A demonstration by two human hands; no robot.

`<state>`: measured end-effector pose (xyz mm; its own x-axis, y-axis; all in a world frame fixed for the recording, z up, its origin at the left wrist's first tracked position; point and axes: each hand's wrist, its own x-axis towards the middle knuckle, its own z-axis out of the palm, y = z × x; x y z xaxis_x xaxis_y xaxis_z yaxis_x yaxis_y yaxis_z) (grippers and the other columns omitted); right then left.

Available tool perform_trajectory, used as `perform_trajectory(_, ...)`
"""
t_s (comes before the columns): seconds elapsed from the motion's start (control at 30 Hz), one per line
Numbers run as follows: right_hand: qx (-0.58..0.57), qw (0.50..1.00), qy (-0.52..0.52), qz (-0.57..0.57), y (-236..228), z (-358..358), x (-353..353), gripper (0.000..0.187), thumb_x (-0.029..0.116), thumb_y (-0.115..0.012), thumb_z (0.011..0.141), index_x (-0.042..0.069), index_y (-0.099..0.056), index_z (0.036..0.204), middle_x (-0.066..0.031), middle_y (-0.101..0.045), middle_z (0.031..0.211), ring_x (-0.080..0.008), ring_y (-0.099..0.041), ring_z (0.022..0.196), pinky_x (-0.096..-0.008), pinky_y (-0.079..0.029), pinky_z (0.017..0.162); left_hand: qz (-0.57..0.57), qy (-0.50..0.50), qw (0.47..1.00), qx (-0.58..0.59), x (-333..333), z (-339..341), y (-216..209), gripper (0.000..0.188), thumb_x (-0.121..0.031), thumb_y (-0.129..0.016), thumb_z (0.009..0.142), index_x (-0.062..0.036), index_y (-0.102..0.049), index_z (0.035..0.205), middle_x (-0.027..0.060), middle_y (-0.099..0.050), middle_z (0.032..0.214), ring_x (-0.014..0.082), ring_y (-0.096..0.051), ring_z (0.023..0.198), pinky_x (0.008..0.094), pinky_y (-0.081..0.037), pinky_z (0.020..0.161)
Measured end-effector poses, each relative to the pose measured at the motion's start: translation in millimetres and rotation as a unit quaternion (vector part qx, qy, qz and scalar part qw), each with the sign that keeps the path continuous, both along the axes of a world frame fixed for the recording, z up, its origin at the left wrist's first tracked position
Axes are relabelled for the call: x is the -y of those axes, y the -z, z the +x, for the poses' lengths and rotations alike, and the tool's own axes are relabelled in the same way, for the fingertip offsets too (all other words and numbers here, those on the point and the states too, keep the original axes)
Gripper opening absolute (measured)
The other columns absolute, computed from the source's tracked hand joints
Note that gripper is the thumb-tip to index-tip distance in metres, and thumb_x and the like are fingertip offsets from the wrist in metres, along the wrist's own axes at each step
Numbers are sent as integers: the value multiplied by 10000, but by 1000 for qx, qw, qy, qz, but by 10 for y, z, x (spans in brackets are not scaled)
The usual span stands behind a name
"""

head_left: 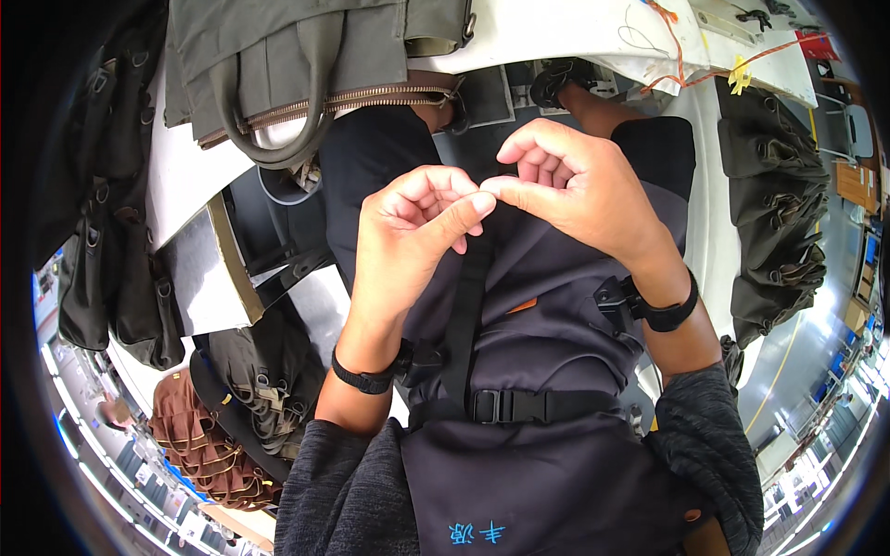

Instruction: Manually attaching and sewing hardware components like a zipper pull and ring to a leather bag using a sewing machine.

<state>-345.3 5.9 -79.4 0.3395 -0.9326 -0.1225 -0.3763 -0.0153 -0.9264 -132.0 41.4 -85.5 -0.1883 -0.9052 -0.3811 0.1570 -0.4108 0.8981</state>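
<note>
My left hand (405,232) and my right hand (593,190) meet over my lap. The left thumb and forefinger are pressed together, the other fingers curled behind them. Opposite, my right thumb tip touches or almost touches the left fingertips, its fingers bent inward. Whatever lies in the pinch is too small to make out. Beyond them, on the white table, is a dark olive bag (375,46) with looped handles (320,69) and a brass zipper (357,95) along its near edge. Both hands are apart from the bag.
Dark bags hang at the left (88,195) and are stacked at the right (774,204). Brown bags (209,435) sit at lower left. Orange cord (681,46) lies on the white table (556,28) at the back. A bin (283,185) stands below the bag.
</note>
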Motion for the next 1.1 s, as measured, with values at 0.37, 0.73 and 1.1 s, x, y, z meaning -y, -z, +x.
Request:
perform_trajectory(0.37, 188, 955, -11, 229, 78, -44, 78, 210, 204, -750, 959, 1, -725, 1009, -13, -674, 785, -47, -599, 649, -202, -489, 565, 108, 15, 934, -339, 113, 52, 240, 211, -179, -658, 1030, 13, -675, 1117, 94, -740, 1003, 142, -711, 787, 259, -586, 653)
perform_trajectory(0.73, 160, 960, 26, 229, 112, -65, 76, 197, 198, -740, 969, 6, -726, 1010, -12, -664, 774, -50, -589, 641, -201, -482, 568, 102, -6, 942, -319, 94, 86, 316, 256, -187, -628, 1046, 23, -676, 1185, 128, -737, 1070, 147, -683, 777, 272, -586, 683)
perform_trajectory(1.1, 172, 965, 15, 199, 181, -19, 40, 187, 190, -725, 985, 6, -727, 1017, -5, -672, 786, -48, -602, 677, -207, -485, 572, 139, -6, 917, -375, 107, 37, 382, 240, -215, -604, 1058, 5, -659, 1138, 92, -707, 1008, 143, -664, 817, 284, -565, 713)
